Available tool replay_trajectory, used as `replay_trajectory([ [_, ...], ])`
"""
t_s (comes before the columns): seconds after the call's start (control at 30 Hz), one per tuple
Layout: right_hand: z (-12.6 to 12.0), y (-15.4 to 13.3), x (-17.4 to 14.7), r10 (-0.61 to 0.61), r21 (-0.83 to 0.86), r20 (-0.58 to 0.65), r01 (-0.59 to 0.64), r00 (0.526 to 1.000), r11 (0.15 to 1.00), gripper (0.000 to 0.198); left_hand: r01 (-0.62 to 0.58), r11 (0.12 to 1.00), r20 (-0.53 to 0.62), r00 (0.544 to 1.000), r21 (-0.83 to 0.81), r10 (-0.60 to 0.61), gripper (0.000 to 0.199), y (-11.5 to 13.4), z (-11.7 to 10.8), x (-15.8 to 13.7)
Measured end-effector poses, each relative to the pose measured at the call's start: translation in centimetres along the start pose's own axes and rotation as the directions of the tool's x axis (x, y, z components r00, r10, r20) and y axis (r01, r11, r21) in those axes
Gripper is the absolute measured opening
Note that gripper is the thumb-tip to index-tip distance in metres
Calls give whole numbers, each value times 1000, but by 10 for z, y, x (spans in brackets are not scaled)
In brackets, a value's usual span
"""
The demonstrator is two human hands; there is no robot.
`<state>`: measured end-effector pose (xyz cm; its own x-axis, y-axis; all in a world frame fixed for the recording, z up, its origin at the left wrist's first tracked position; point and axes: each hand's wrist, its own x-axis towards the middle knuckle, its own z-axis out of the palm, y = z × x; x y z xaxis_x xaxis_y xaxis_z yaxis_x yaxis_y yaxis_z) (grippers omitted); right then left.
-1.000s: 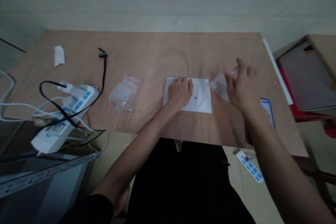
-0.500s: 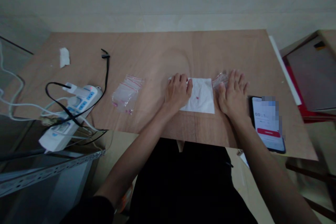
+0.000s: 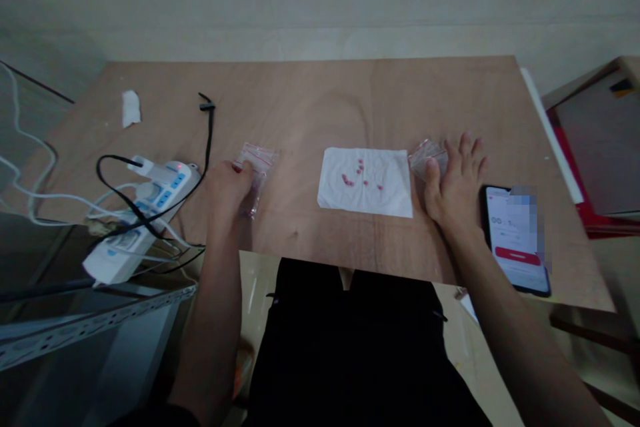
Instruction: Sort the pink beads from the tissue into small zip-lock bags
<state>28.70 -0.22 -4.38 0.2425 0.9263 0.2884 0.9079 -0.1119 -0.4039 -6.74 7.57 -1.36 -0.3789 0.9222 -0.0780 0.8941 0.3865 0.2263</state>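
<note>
My left hand is at the left zip-lock bag, fingers curled and thumb on the plastic, pinching its near side. That clear bag has red seal lines and lies on the table; my hand hides part of it. Flat on the table, my right hand has its fingers spread, with the thumb against another small clear zip-lock bag. Between the hands lies a white paper tissue with several small dark-pink bits scattered on it.
A smartphone lies right of my right hand. At the left are a white power strip with plugs and cables, a black cable and a scrap of white paper. The wooden table's far edge meets a wall.
My left hand has left the tissue and moved left to the zip-lock bag, uncovering the pink bits. My right hand stays flat in about the same place.
</note>
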Motion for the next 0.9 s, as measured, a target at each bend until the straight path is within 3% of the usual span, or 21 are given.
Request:
replay_trajectory([
  [0.2,1,4,-1,-49,95,-65,55,997,994,54,-52,992,83,996,114,43,52,-1,1,9],
  [0.33,2,6,-1,-88,153,-107,104,990,983,50,-85,984,144,988,155,63,45,-5,0,15],
  [0.53,0,3,-1,-38,96,-87,47,995,994,52,-158,973,205,971,166,122,38,-4,-13,12],
  [0.63,-4,3,-3,-63,107,-139,78,988,991,48,-134,981,150,982,140,112,28,-3,-32,-1],
  [0.7,-9,-5,-6,-67,153,-220,102,973,983,43,-120,992,40,992,24,119,22,-4,-47,-15],
  [0.77,-16,-25,-10,-32,243,-295,107,955,964,38,-209,960,-85,977,-185,196,17,-1,-60,-33],
  [0.83,-23,-55,-15,17,390,-289,101,957,915,33,-324,853,-151,946,-410,286,18,9,-66,-52],
  [0.9,-27,-90,-18,-1,600,-192,118,981,791,32,-416,699,-150,900,-582,410,20,25,-64,-72],
])
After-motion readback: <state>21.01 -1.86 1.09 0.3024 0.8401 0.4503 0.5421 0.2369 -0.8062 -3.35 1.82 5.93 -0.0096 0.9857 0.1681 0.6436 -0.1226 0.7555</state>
